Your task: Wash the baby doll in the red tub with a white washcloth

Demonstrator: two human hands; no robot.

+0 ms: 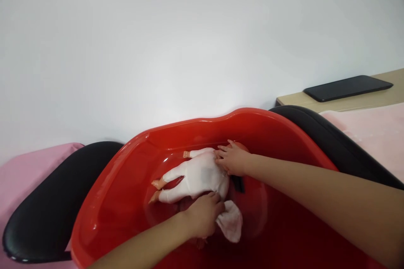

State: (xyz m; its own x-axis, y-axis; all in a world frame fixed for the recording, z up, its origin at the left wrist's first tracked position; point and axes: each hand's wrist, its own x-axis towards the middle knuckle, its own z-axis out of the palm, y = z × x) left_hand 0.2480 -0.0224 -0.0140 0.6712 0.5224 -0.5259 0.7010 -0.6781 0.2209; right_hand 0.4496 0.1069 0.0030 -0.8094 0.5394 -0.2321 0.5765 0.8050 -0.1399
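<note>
A baby doll in a white bodysuit [197, 176] lies in shallow water in a red plastic tub [126, 180], its bare feet pointing left. My right hand [232, 159] rests on the doll's upper body with its fingers spread. My left hand [204, 214] presses a wet white cloth [232, 221] against the doll's lower side. Part of the cloth hangs past my fingers. My hands and forearms hide the doll's head, so I cannot tell how it lies.
Black padded rests [53, 201] flank the tub, with a second one [334, 141] on the right. A pink cloth [28, 185] lies at the left and a pale pink cloth [369, 134] at the right. A black phone [347, 88] lies on a beige board [347, 100] beyond. A large white surface [189, 46] fills the far view.
</note>
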